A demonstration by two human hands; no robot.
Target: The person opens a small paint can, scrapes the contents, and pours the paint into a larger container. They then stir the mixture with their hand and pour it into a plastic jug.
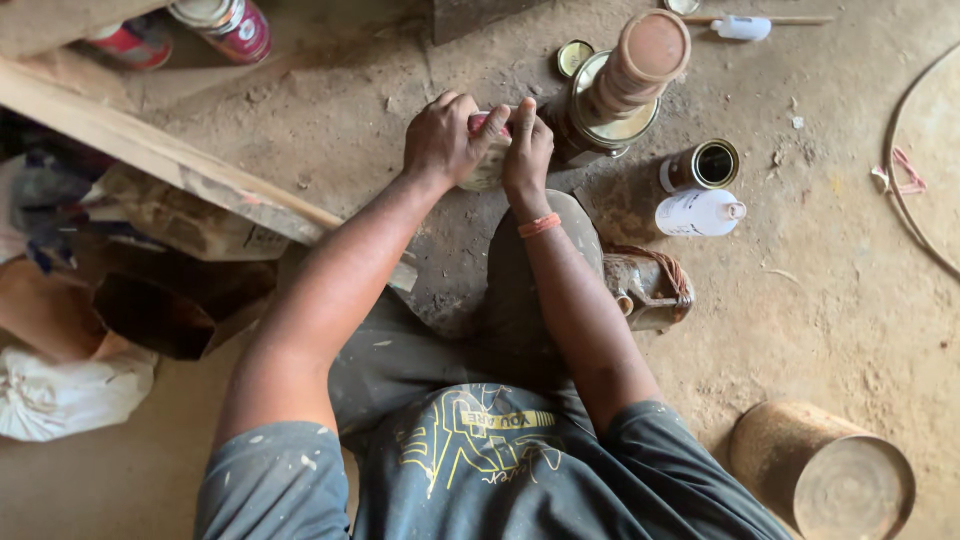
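Small can (pixel 487 165): showing a pale body with a red top, mostly hidden by fingers, sitting low over the dusty floor (pixel 830 290) just beyond the knee.
Left hand (pixel 440 138): wrapping over the can's left side and top, grip clenching it.
Right hand (pixel 526 150): pressing the can's right side, fingers pointing up, grip grasping it; orange wristband (pixel 539 225) showing.
Nearby: large tin (pixel 600 125) standing just right; white bottle (pixel 698 212) lying further right.

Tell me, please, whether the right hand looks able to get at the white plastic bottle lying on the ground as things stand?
Probably yes: the white plastic bottle lies on bare ground just beside the right hand, nothing between, though that hand now grips a small can together with the left hand.
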